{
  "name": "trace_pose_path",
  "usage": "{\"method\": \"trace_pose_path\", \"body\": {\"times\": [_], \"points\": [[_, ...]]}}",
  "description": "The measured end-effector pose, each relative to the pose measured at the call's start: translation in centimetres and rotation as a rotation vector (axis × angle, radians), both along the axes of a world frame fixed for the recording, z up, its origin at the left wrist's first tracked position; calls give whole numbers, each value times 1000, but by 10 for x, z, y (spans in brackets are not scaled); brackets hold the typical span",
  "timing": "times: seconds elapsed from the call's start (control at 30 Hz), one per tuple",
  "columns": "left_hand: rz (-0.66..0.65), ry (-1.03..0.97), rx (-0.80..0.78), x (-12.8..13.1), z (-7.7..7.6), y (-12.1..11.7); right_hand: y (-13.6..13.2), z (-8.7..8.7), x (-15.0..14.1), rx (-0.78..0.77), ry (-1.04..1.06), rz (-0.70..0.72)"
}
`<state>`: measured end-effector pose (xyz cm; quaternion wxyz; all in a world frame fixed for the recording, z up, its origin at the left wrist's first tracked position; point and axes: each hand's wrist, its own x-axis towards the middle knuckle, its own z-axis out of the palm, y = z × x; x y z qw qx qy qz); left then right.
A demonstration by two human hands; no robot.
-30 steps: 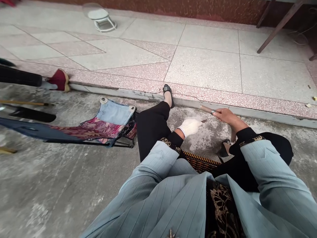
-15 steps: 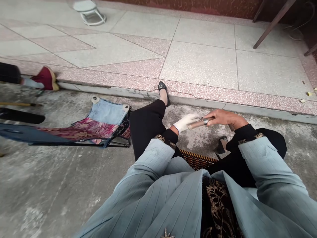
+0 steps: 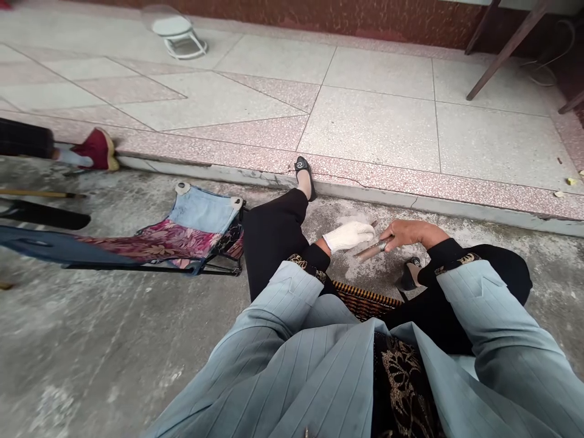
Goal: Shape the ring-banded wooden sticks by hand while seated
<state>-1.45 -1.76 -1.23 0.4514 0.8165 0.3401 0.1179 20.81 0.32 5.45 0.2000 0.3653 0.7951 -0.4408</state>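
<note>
I sit on the concrete floor (image 3: 91,340) with my legs stretched out. My left hand (image 3: 349,235) wears a white knit glove and its fingers are curled; a small thin tip sticks out past them, too small to name. My bare right hand (image 3: 407,233) is closed on a wooden-handled tool (image 3: 370,250) with a metal ring. Its handle slants down and left, just below the glove. The two hands are close together, low over a pale dusty patch of floor between my legs.
A folding stool with patchwork fabric (image 3: 196,222) stands left of my leg. A woven cane seat (image 3: 365,298) lies under me. The raised tiled step (image 3: 374,182) runs across ahead. Another person's red shoe (image 3: 97,149), sticks (image 3: 41,194), a white stool (image 3: 177,31) and table legs (image 3: 502,52) surround.
My right hand has turned the tool: its handle pointed up and left, now slants down and left. Both hands came together and sank lower. The view shifted slightly.
</note>
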Motion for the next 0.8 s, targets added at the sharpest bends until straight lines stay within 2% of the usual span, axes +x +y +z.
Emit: {"method": "trace_pose_path", "body": {"times": [0.1, 0.2, 0.27, 0.33, 0.37, 0.43, 0.5, 0.53, 0.6, 0.7, 0.73, 0.8], "points": [[67, -89, -163, 2, -9, 0, 3, 6, 11, -78, 200, -76], [151, -167, -335, 8, -14, -5, 9, 5, 20, -43, 323, -350], [136, -172, -373, 12, -14, -10, 11, 1, 19, 18, 348, -550], [93, -122, -317, 16, -11, -13, 12, -4, 13, 143, 228, -658], [71, -83, -261, 18, -9, -14, 12, -6, 9, 223, 115, -653], [27, 10, -124, 18, -6, -14, 10, -9, 1, 356, -132, -537], [0, 81, -10, 16, -4, -12, 7, -11, -3, 380, -290, -346], [-10, 96, 21, 15, -4, -10, 6, -10, -3, 332, -320, -257], [-28, 71, 27, 11, -5, -6, 3, -9, -1, 132, -297, -109], [-15, -41, -71, 8, -10, -1, 3, -5, 7, -186, -99, 14], [22, -79, -120, 9, -12, 0, 4, -4, 10, -224, -4, 2], [123, -136, -203, 10, -15, 0, 8, -5, 15, -172, 182, -139]]}}
